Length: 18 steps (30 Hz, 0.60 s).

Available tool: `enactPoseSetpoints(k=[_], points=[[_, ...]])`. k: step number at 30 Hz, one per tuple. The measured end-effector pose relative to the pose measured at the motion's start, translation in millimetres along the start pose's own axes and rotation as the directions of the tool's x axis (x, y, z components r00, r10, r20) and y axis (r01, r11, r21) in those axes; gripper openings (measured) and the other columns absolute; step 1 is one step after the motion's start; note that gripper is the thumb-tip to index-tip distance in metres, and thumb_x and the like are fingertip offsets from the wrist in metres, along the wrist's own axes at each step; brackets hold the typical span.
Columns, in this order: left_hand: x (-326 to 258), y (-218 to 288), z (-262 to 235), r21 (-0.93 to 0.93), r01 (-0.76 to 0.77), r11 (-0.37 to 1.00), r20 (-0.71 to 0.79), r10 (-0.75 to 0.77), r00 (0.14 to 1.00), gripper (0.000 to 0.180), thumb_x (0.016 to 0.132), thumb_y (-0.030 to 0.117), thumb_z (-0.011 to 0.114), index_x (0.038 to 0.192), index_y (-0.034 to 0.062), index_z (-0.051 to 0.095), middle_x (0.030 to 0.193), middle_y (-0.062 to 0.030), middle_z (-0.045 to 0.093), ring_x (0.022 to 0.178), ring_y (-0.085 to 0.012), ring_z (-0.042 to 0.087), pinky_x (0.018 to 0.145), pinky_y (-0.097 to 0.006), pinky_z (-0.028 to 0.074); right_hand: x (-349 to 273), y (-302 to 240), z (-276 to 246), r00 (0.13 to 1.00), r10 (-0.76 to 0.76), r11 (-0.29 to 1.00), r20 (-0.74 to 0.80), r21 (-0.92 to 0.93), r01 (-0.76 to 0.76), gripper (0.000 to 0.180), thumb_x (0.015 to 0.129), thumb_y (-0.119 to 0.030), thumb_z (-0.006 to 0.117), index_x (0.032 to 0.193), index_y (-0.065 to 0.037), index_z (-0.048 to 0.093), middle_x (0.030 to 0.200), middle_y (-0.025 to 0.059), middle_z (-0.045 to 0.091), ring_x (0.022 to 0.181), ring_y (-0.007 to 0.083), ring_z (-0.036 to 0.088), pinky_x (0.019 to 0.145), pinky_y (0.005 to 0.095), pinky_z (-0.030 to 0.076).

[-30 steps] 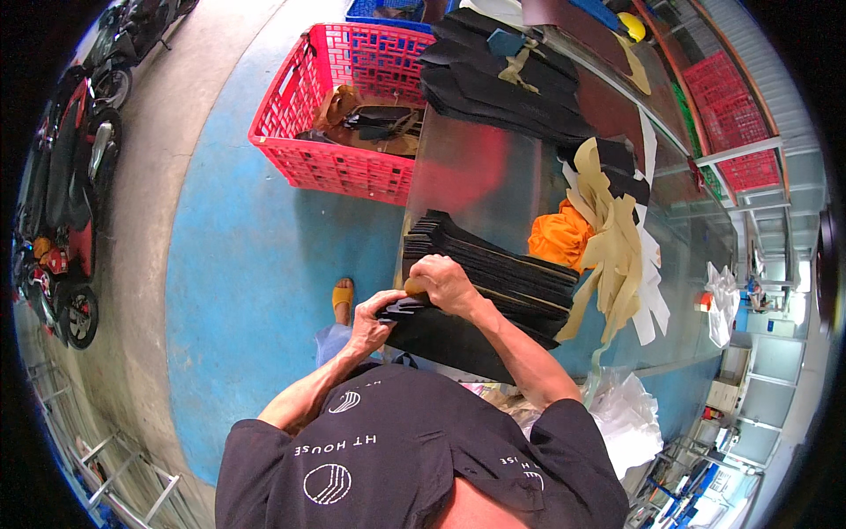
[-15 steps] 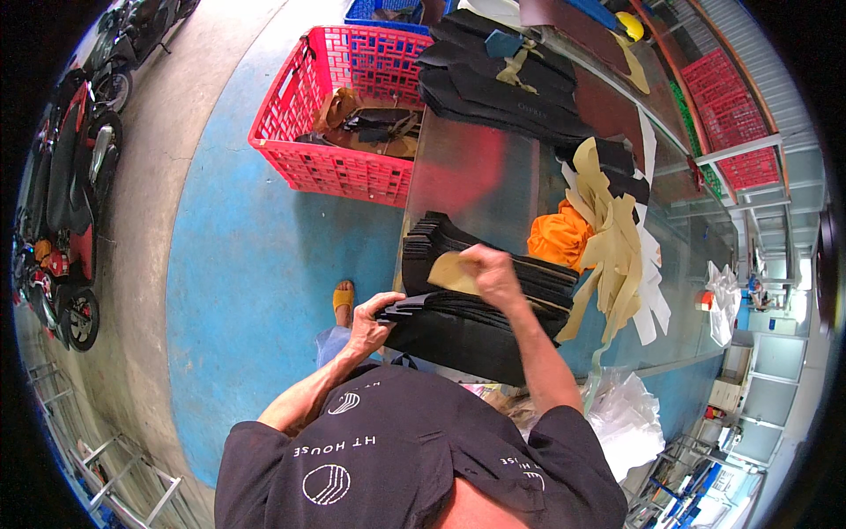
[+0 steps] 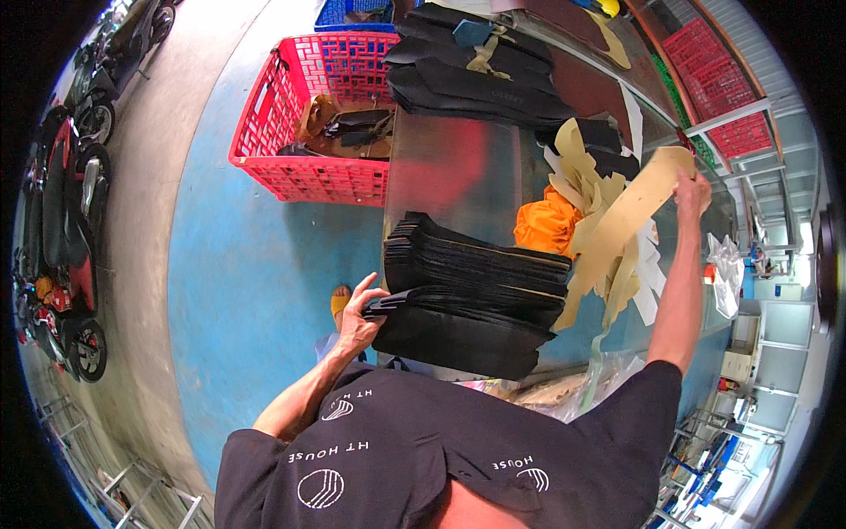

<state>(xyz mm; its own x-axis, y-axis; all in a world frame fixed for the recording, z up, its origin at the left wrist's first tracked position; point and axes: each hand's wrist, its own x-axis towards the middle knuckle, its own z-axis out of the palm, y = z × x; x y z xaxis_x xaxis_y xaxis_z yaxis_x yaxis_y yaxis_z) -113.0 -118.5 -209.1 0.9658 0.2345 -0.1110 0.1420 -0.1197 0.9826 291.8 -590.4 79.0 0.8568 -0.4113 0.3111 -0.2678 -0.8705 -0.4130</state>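
Holding a tan paper strip (image 3: 617, 225) pinched in the raised right hand (image 3: 692, 189) over the bench's far-right edge; left hand (image 3: 359, 316), fingers curled, gripping the black sheet stack (image 3: 476, 295) at the near-left corner.

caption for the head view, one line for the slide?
Left hand steadies a stack of black cut pieces; right hand lifts a tan backing strip over the metal table.
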Motion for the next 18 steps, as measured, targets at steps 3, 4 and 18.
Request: enactPoseSetpoints(k=[3, 4, 18], points=[[3.6, 9.2, -2.6, -0.016, 0.021, 1.0, 0.036, -0.02, 0.999, 0.041, 0.068, -0.008, 0.069, 0.105, 0.0099, 0.066, 0.14, -0.0152, 0.049, 0.129, -0.028, 0.048, 0.101, -0.035, 0.041, 38.5, 40.4, 6.7, 0.985, -0.061, 0.985, -0.164, -0.17, 0.032, 0.026, 0.079, -0.032, 0.064, 0.096, -0.014, 0.071, 0.082, 0.011, 0.071, 0.078, 0.0292, 0.068, 0.071, 0.0415, 0.052], [2.0, 8.9, -0.8, -0.025, 0.025, 0.999, 0.032, -0.025, 0.999, 0.041, 0.068, -0.008, 0.069, 0.105, 0.0099, 0.066, 0.139, -0.0153, 0.049, 0.128, -0.028, 0.049, 0.101, -0.035, 0.041, 40.4, 43.8, 19.4, 0.99, -0.09, 0.982, -0.106, -0.176, 0.07, 0.025, 0.08, -0.031, 0.064, 0.097, -0.015, 0.072, 0.083, 0.0105, 0.071, 0.08, 0.0295, 0.068, 0.072, 0.0423, 0.052], [0.4, 12.8, -3.1, -0.126, 0.074, 0.989, 0.075, -0.065, 0.995, 0.036, 0.073, -0.008, 0.068, 0.105, 0.0088, 0.065, 0.142, -0.0137, 0.048, 0.12, -0.0168, 0.053, 0.088, -0.027, 0.045, -321.1, -86.6, 130.4, 0.604, -0.751, 0.62, 0.267, 0.6, 0.506, 0.02, 0.079, -0.009, 0.067, 0.098, -0.003, 0.066, 0.09, 0.0158, 0.067, 0.08, 0.0291, 0.065, 0.073, 0.0379, 0.052]])
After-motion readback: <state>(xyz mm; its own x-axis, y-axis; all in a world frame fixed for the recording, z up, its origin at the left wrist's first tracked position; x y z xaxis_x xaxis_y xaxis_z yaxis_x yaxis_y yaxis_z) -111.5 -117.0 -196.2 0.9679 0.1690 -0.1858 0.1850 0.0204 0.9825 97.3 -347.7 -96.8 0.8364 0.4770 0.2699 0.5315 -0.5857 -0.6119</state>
